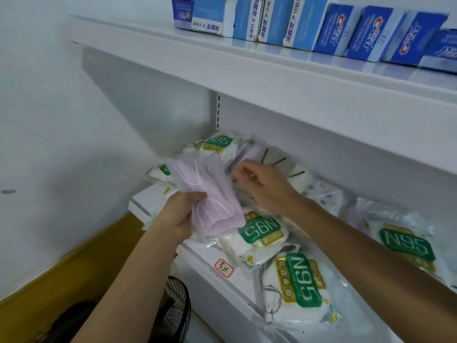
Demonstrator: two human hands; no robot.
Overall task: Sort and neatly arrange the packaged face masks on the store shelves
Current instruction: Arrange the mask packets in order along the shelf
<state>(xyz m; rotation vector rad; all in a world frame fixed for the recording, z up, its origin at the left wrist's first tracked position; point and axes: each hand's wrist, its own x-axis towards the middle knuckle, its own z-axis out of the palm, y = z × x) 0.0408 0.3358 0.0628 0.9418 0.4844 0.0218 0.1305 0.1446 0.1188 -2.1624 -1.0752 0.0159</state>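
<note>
The left hand [181, 214] is curled round a pink mask packet [205, 191], held up over the left end of the lower shelf [197, 258]. The right hand [262, 186], fingers bent, reaches into the heap just right of that packet; whether it pinches anything I cannot tell. Loose N95 packets [262, 231] lie jumbled right of and below the pink packet, some overhanging the shelf edge. Rummaging could nudge those slippery bags off, or the floppy pink packet could slip. Well above it, toothpaste boxes [306, 23] stand on the upper shelf [222, 58].
</note>
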